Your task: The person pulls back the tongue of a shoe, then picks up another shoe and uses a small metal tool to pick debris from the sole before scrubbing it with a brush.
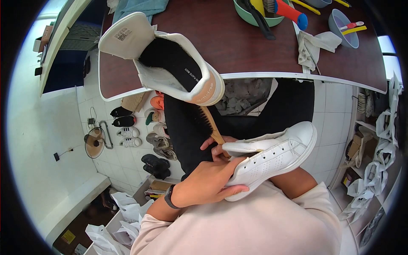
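Note:
My left hand [208, 180], with a dark band at the wrist, grips the heel end of a white lace-less sneaker [276, 153] over my lap. The sneaker lies tilted, toe to the upper right. My right forearm passes beneath it, and the fingers of my right hand [219, 148] show beyond, closed around the handle of a wooden brush [211, 125] with dark bristles. Part of that hand is hidden by the sneaker. Another white sneaker [174, 63] with a peach heel patch rests at the table edge, its tongue folded out and a black insole inside.
The dark red table [238, 51] holds a green bowl [255, 17] of brushes, a small bowl [342, 27], a crumpled cloth [316, 44] and a blue towel [140, 8]. Several shoes [127, 131] and a fan [94, 142] stand on the floor. White bags [376, 161] fill the right shelves.

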`<state>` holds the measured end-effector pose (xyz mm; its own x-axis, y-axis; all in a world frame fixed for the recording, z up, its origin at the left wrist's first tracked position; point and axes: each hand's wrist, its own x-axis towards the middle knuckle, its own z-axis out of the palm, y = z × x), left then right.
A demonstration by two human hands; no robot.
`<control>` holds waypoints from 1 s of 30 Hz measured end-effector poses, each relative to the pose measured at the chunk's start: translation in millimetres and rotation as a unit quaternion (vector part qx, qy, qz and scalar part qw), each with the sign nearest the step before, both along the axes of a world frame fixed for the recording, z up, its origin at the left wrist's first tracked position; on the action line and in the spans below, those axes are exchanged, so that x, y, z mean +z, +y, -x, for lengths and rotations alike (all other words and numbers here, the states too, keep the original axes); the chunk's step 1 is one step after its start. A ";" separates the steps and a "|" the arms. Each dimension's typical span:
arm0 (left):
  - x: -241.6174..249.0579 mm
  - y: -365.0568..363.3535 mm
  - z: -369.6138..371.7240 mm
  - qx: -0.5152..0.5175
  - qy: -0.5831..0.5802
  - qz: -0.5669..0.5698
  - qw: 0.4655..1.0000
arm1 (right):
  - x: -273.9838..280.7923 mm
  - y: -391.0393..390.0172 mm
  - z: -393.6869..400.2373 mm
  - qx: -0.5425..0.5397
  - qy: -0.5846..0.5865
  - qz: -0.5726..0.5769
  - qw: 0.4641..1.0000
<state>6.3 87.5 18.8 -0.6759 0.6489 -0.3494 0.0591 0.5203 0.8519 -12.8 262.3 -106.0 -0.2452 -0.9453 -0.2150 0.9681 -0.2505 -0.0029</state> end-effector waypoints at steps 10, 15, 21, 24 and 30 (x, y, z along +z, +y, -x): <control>-0.8 16.6 15.1 -0.156 -0.033 -0.211 0.965 | 0.4 -27.2 4.9 0.107 0.172 -0.163 0.966; 10.8 44.8 12.6 -0.156 -0.064 -0.168 0.971 | -3.0 -25.2 1.9 0.108 0.187 -0.153 0.964; 0.9 48.7 5.8 -0.238 -0.119 -0.164 0.950 | -1.9 -20.3 3.0 0.111 0.217 -0.169 0.955; -4.5 23.6 9.0 -0.208 -0.061 -0.262 0.940 | 4.2 -25.2 -1.3 0.126 0.275 -0.202 0.932; 8.2 -94.3 -1.5 0.029 -0.098 -0.372 0.923 | 24.1 -14.9 2.3 0.198 0.492 -0.268 0.804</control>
